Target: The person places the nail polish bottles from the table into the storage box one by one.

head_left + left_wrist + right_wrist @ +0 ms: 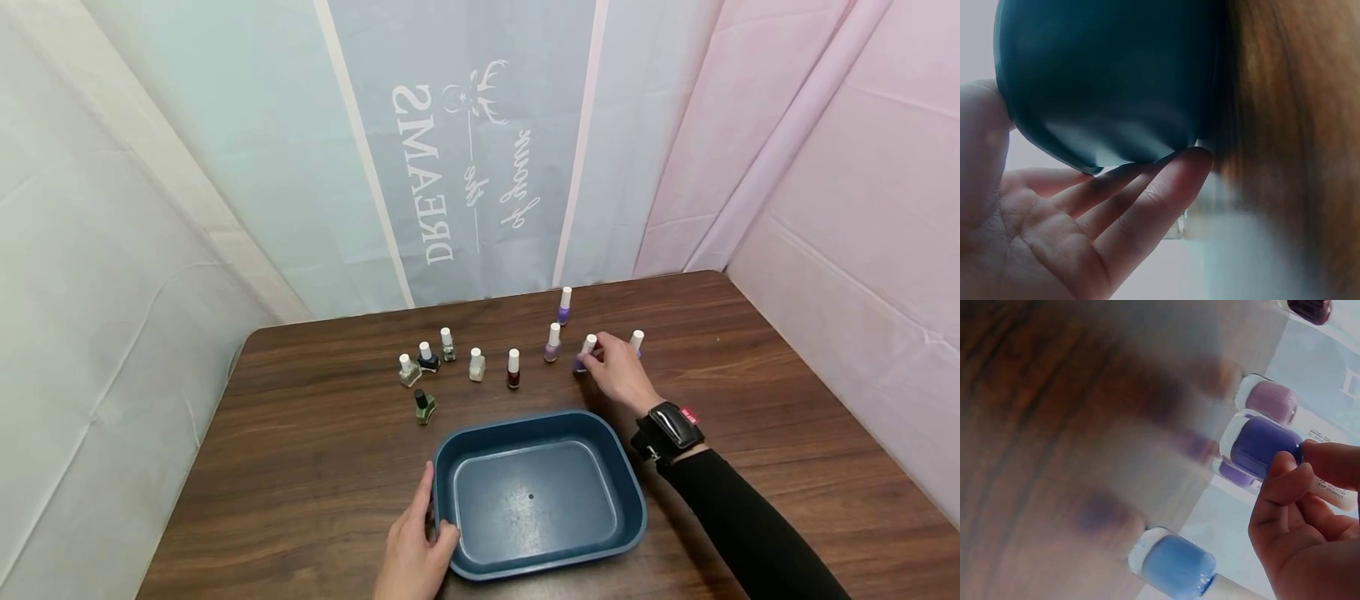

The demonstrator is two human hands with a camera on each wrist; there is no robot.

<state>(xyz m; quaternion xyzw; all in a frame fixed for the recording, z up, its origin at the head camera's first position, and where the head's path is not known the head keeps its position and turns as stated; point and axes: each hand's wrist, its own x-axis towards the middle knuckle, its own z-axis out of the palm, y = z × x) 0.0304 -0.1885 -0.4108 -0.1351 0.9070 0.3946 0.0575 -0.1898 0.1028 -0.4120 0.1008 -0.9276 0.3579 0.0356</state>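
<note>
- The left hand [416, 546] is gripping the left side of the blue tray [540, 525], its thumb lying over the rim and its fingers pressing along the outer wall.
- The right hand [621, 375] is pinching the purple bottle [1263, 447] between thumb and fingers near the base of its white cap.
- That bottle is leaning slightly, beyond the tray's far right corner; whether its base is touching the worktop [300, 467], I cannot tell.
- The blue bottle [1175, 565] is standing just to the right of the right hand, which is partly hiding it from the head view.
- The lilac bottle [552, 350] is standing just left of the pinched one, and the violet bottle [564, 310] is standing farther back.
- Leftward, the dark red bottle [513, 371] is standing near the pale bottle [477, 367].
- The navy bottle [428, 358] is sitting between the glittery bottle [409, 372] and the clear bottle [448, 346].
- The black-capped green bottle [424, 410] is sitting nearer the tray.
</note>
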